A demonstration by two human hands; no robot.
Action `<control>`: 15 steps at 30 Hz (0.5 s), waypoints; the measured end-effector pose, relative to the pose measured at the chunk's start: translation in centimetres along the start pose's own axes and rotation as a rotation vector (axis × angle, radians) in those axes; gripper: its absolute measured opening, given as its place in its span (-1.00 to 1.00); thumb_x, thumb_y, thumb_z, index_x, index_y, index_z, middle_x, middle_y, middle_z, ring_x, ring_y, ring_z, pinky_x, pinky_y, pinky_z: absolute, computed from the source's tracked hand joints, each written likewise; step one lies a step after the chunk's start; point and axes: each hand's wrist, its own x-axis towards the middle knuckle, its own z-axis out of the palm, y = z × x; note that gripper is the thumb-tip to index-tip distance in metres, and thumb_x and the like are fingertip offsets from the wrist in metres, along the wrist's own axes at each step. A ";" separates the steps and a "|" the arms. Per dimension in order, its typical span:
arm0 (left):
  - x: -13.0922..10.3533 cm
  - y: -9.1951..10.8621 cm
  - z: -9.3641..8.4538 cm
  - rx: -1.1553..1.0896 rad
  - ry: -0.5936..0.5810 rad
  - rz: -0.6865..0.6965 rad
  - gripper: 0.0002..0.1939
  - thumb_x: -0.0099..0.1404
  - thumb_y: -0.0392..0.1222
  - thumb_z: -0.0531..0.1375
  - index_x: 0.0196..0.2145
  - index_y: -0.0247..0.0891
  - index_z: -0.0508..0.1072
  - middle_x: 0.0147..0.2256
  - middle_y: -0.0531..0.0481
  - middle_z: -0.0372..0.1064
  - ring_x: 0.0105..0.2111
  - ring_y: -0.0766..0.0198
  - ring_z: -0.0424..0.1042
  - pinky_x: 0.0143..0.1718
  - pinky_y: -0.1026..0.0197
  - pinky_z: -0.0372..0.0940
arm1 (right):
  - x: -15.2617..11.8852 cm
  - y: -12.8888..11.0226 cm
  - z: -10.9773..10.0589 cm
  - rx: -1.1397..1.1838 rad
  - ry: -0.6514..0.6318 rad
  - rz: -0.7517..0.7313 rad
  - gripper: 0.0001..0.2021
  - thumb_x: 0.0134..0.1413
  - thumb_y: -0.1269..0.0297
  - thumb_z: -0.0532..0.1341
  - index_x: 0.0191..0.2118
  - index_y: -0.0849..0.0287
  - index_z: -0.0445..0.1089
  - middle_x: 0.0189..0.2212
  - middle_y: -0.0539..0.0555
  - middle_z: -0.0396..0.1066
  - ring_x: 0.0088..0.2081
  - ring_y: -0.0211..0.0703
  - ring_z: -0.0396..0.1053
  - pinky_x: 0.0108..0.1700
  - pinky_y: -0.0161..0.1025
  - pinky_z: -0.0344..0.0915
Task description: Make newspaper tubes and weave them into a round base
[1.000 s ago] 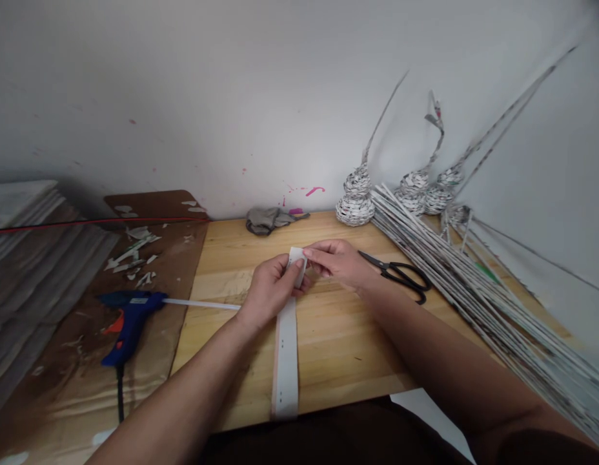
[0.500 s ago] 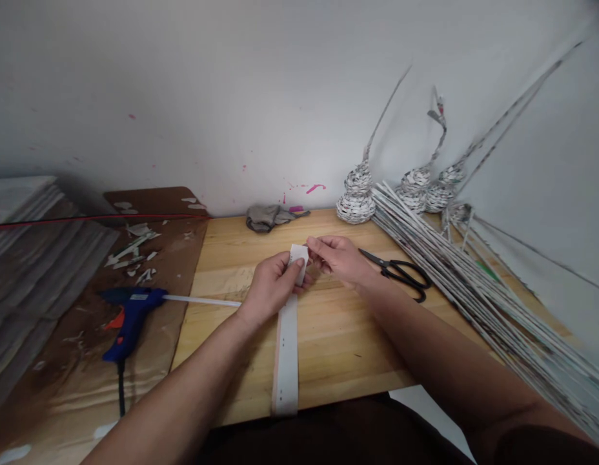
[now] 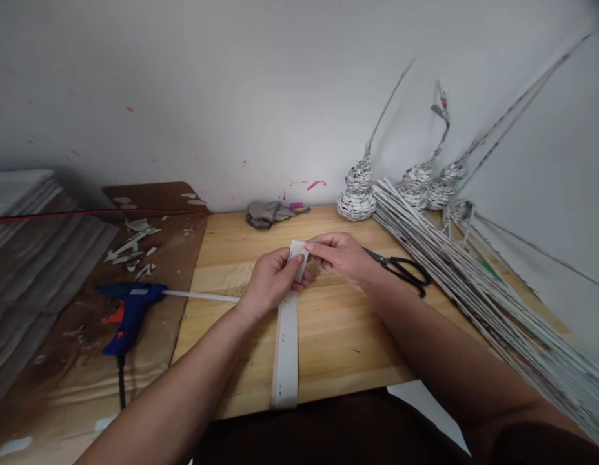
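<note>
A long white paper strip (image 3: 288, 355) runs from the table's front edge up to my hands, with small dark marks along it and a pinkish layer at its left side. My left hand (image 3: 273, 279) is closed round its upper end, thumb pressed on the front face. At the top right corner of the strip, my right hand (image 3: 335, 253) pinches the edge between thumb and forefinger; its other fingers are partly hidden. Black-handled scissors (image 3: 401, 266) lie just right of my right hand, blades partly behind the wrist.
A blue glue gun (image 3: 132, 316) with a white glue stick lies on stained cardboard (image 3: 154, 349) at left, beside stacked paper (image 3: 38, 258). A grey cloth (image 3: 265, 214) is by the wall. Woven paper gourds (image 3: 356, 197) and a bundle of paper rods (image 3: 454, 278) fill the right.
My right hand has shifted slightly left, its thumb now on the strip's top right corner. My left hand keeps its hold. The view has tilted a little.
</note>
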 end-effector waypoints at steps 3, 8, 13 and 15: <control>0.0 0.1 0.0 -0.005 0.001 0.003 -0.64 0.27 0.09 0.18 -0.28 -0.33 0.47 -0.44 -0.11 0.54 -0.46 0.21 0.52 -0.44 0.23 0.41 | 0.0 0.0 0.0 0.014 0.000 0.001 -0.66 0.04 0.05 0.31 -0.25 0.25 0.59 -0.55 -0.01 0.38 -0.55 -0.36 0.18 -0.57 -0.36 0.02; -0.1 0.0 0.0 -0.012 0.021 0.013 -0.62 0.29 0.12 0.16 -0.29 -0.32 0.46 -0.45 -0.10 0.53 -0.47 0.22 0.51 -0.45 0.24 0.40 | -0.2 -0.5 0.2 0.049 0.006 0.036 -0.67 0.01 0.06 0.31 -0.30 0.27 0.58 -0.59 -0.04 0.33 -0.58 -0.37 0.16 -0.58 -0.37 0.02; -0.1 -0.4 0.0 0.008 0.027 0.050 -0.60 0.32 0.13 0.14 -0.29 -0.30 0.47 -0.44 -0.08 0.52 -0.46 0.21 0.51 -0.44 0.22 0.42 | -0.2 -0.7 0.3 0.071 0.000 0.049 -0.69 0.00 0.09 0.31 -0.30 0.28 0.57 -0.60 -0.04 0.32 -0.58 -0.38 0.15 -0.59 -0.37 0.00; -0.1 -0.4 0.0 0.020 0.027 0.060 -0.60 0.32 0.14 0.13 -0.30 -0.30 0.47 -0.44 -0.08 0.52 -0.47 0.21 0.50 -0.43 0.21 0.42 | -0.2 -0.5 0.3 0.075 0.007 0.044 -0.70 0.00 0.09 0.32 -0.31 0.28 0.58 -0.59 -0.03 0.34 -0.58 -0.38 0.16 -0.58 -0.37 0.00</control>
